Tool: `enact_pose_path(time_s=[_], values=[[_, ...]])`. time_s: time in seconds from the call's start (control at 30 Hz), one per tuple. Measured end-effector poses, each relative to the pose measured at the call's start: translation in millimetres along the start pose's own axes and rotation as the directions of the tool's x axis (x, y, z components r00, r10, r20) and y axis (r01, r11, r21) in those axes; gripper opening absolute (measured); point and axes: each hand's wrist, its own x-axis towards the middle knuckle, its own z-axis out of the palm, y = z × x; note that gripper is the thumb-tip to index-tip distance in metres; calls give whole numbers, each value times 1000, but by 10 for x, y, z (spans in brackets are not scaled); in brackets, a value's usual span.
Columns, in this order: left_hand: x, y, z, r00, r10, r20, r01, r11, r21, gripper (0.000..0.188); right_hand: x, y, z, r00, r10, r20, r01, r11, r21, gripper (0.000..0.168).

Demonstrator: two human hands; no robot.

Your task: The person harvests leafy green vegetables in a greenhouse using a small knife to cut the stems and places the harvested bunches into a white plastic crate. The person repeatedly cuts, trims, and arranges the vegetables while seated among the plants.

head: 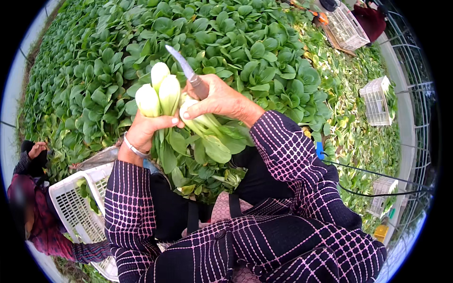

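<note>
My left hand [147,129] grips several heads of bok choy [169,93], their pale bases pointing up and their leaves hanging below the fist. Close against it on the right, my right hand [216,99] holds a knife [181,63] with its blade pointing up and to the left. The same hand has its thumb on the pale base of another bok choy [203,122], whose leaves spread down to the right. Parts of the fingers on both hands are hidden behind the vegetables.
Dense growing bok choy [212,28] lies ahead. A white plastic crate [78,198] stands at my left, beside a co-worker [39,212]. Other crates, including a filled one [377,102], stand on leaf-strewn ground at right. Another person [370,21] is at upper right. Black cords [382,175] cross the right side.
</note>
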Motion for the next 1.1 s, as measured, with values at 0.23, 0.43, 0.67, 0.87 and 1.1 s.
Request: enact_pose_path(time_s=[0.23,0.43,0.67,0.87,1.1], values=[[-110,7,-358,994,72,81,-65,995,-77,42,-52,-103,-103,998,-7,67,-3,989,146,35],[-6,-142,-357,998,36,59,-38,999,38,67,-39,-155,-240,986,-112,-120,137,963,233,29],[-53,16,-176,949,-38,312,80,989,-125,56,-21,-171,-154,992,-117,41,89,902,423,29],[-49,-91,-16,982,2,187,54,953,-298,55,6,-166,-50,991,-133,30,108,901,421,27],[12,-106,-158,990,80,-118,-95,987,-128,42,-4,-254,-398,959,-196,-203,252,919,304,21]])
